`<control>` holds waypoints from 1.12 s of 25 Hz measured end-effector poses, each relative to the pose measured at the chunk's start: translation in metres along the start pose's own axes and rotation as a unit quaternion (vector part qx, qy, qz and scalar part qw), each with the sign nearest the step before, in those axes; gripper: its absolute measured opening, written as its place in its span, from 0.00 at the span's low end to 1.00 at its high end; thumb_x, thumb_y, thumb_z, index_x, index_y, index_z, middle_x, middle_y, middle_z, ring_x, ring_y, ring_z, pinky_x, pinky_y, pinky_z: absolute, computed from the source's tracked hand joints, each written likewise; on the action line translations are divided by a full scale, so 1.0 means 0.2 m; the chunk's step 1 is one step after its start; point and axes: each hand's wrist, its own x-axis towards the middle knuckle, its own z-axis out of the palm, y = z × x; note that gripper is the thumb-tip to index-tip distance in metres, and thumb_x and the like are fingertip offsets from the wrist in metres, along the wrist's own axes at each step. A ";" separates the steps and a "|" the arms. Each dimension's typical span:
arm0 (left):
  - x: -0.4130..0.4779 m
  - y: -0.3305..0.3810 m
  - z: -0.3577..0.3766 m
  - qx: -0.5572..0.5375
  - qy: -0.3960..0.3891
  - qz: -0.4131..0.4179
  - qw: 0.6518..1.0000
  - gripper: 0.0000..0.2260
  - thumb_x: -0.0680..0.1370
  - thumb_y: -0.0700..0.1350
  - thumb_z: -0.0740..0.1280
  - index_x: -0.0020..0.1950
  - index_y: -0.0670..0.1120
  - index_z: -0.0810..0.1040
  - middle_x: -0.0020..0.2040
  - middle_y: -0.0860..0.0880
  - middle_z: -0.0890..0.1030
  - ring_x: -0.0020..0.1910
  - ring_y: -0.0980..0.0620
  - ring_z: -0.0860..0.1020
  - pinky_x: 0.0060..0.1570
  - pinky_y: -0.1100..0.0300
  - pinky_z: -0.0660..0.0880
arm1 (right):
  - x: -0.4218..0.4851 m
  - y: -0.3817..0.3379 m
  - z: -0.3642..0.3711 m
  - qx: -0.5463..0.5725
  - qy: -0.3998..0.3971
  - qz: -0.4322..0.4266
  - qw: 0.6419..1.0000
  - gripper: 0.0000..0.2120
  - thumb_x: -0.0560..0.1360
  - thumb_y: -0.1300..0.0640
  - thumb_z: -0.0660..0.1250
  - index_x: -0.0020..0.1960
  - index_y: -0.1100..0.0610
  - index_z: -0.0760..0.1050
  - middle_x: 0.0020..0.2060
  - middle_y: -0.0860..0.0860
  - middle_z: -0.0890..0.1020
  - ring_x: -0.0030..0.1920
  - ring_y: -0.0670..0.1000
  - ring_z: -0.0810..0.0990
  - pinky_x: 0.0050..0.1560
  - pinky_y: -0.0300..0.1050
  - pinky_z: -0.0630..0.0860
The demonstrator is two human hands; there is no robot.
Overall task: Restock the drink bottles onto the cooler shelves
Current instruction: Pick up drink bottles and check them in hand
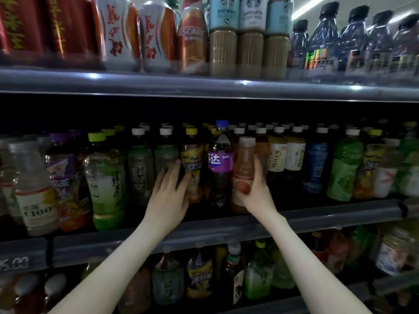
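Observation:
My right hand (255, 189) grips an orange juice bottle (244, 164) with a clear cap, holding it upright at the front of the middle cooler shelf (317, 217), just right of a purple-labelled Fanta bottle (221, 164). My left hand (170, 191) rests with straight fingers against the side of a yellow-capped, yellow-labelled tea bottle (192, 155) left of the Fanta. Both forearms reach up from the bottom of the view.
The middle shelf is packed with rows of bottles from edge to edge. The top shelf (204, 85) holds red and white cans, coffee bottles and water bottles (328, 41). A lower shelf holds more bottles (199, 275). Shelf rails jut forward.

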 end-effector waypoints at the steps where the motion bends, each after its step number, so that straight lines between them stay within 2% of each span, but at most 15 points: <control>1: -0.03 0.05 -0.03 -0.004 0.012 0.039 0.999 0.31 0.71 0.41 0.72 0.72 0.43 0.65 0.72 0.37 0.64 0.70 0.39 0.66 0.68 0.43 0.63 | -0.02 0.00 -0.01 0.009 0.020 -0.005 1.000 0.48 0.73 0.57 0.71 0.74 0.35 0.38 0.65 0.56 0.67 0.62 0.56 0.73 0.57 0.46 0.71; 4: -0.17 0.17 -0.12 -0.027 0.024 0.086 0.996 0.25 0.76 0.41 0.65 0.73 0.44 0.66 0.73 0.39 0.64 0.71 0.42 0.65 0.70 0.47 0.63 | -0.12 0.01 -0.07 0.006 0.086 -0.069 0.994 0.48 0.74 0.59 0.71 0.75 0.36 0.39 0.64 0.57 0.65 0.60 0.52 0.72 0.59 0.44 0.68; 6: -0.25 0.24 -0.17 -0.066 0.019 0.060 0.996 0.25 0.77 0.42 0.63 0.74 0.44 0.64 0.74 0.40 0.63 0.72 0.44 0.63 0.71 0.49 0.61 | -0.21 -0.02 -0.12 0.041 0.121 -0.124 0.984 0.48 0.73 0.61 0.71 0.75 0.39 0.40 0.66 0.56 0.63 0.63 0.42 0.67 0.62 0.39 0.67; 8: -0.35 0.34 -0.20 -0.121 -0.006 0.012 0.993 0.27 0.77 0.43 0.65 0.75 0.44 0.62 0.75 0.43 0.62 0.73 0.47 0.62 0.71 0.51 0.60 | -0.30 -0.06 -0.14 0.085 0.139 -0.158 0.974 0.49 0.72 0.64 0.73 0.76 0.45 0.40 0.68 0.48 0.59 0.65 0.29 0.60 0.63 0.27 0.63; 9: -0.39 0.39 -0.22 -0.163 -0.025 -0.019 0.986 0.29 0.77 0.45 0.66 0.76 0.45 0.59 0.75 0.45 0.61 0.73 0.50 0.61 0.71 0.54 0.60 | -0.35 -0.09 -0.15 0.113 0.122 -0.158 0.973 0.51 0.71 0.64 0.73 0.76 0.45 0.39 0.68 0.44 0.58 0.66 0.28 0.58 0.64 0.25 0.62; 12: -0.59 0.54 -0.33 -0.254 -0.085 -0.112 0.957 0.33 0.78 0.51 0.65 0.77 0.50 0.51 0.75 0.54 0.56 0.74 0.62 0.52 0.71 0.68 0.53 | -0.55 -0.16 -0.13 0.215 -0.024 -0.101 0.971 0.52 0.70 0.61 0.74 0.74 0.35 0.39 0.72 0.45 0.63 0.70 0.41 0.66 0.69 0.43 0.68; 13: -0.70 0.57 -0.37 -0.268 -0.112 -0.151 0.945 0.34 0.78 0.51 0.65 0.77 0.51 0.49 0.75 0.57 0.54 0.73 0.64 0.51 0.69 0.73 0.50 | -0.66 -0.17 -0.08 0.243 -0.077 -0.072 0.964 0.52 0.70 0.61 0.75 0.74 0.36 0.40 0.72 0.43 0.64 0.69 0.40 0.68 0.69 0.42 0.68; 15: -0.94 0.61 -0.44 -0.295 -0.180 -0.237 0.908 0.36 0.77 0.51 0.66 0.76 0.55 0.46 0.72 0.64 0.53 0.71 0.69 0.53 0.65 0.79 0.50 | -0.90 -0.17 0.04 0.286 -0.154 -0.014 0.946 0.50 0.69 0.61 0.76 0.75 0.39 0.46 0.67 0.37 0.67 0.65 0.36 0.70 0.65 0.34 0.69; 16: -1.06 0.63 -0.48 -0.307 -0.221 -0.276 0.884 0.37 0.77 0.52 0.67 0.76 0.57 0.45 0.72 0.65 0.55 0.69 0.69 0.57 0.63 0.80 0.54 | -1.03 -0.16 0.10 0.299 -0.191 0.016 0.935 0.48 0.68 0.62 0.76 0.75 0.41 0.49 0.65 0.37 0.70 0.63 0.36 0.72 0.62 0.33 0.71; 18: -1.28 0.62 -0.56 -0.331 -0.276 -0.331 0.839 0.37 0.76 0.50 0.68 0.76 0.61 0.47 0.70 0.64 0.64 0.64 0.69 0.67 0.61 0.75 0.64 | -1.27 -0.16 0.22 0.311 -0.273 0.063 0.908 0.44 0.67 0.63 0.77 0.73 0.44 0.55 0.60 0.37 0.74 0.58 0.36 0.76 0.59 0.38 0.74; 21: -1.52 0.57 -0.70 -0.357 -0.287 -0.411 0.788 0.33 0.73 0.45 0.68 0.70 0.66 0.55 0.55 0.66 0.76 0.51 0.68 0.77 0.49 0.71 0.74 | -1.51 -0.26 0.40 0.315 -0.387 0.100 0.861 0.41 0.66 0.65 0.77 0.70 0.45 0.59 0.55 0.41 0.77 0.54 0.40 0.79 0.55 0.46 0.79; 23: -1.68 0.49 -0.82 -0.339 -0.273 -0.480 0.762 0.31 0.70 0.47 0.69 0.68 0.60 0.60 0.50 0.62 0.79 0.47 0.65 0.78 0.46 0.67 0.76 | -1.64 -0.38 0.53 0.310 -0.453 0.103 0.830 0.40 0.66 0.64 0.77 0.68 0.44 0.60 0.54 0.44 0.79 0.53 0.42 0.81 0.53 0.48 0.80; 25: -1.89 0.39 -0.96 -0.313 -0.266 -0.526 0.745 0.28 0.69 0.49 0.70 0.65 0.55 0.64 0.48 0.58 0.80 0.44 0.65 0.78 0.42 0.70 0.75 | -1.76 -0.54 0.66 0.298 -0.506 0.092 0.804 0.36 0.66 0.61 0.77 0.67 0.45 0.63 0.52 0.44 0.80 0.52 0.43 0.81 0.53 0.47 0.80; 28: -2.26 0.19 -1.23 -0.288 -0.271 -0.576 0.716 0.25 0.69 0.51 0.73 0.62 0.57 0.66 0.46 0.58 0.80 0.41 0.67 0.78 0.37 0.74 0.71 | -2.03 -0.82 0.92 0.266 -0.571 0.095 0.771 0.31 0.68 0.54 0.77 0.65 0.47 0.65 0.52 0.42 0.80 0.52 0.41 0.80 0.57 0.46 0.78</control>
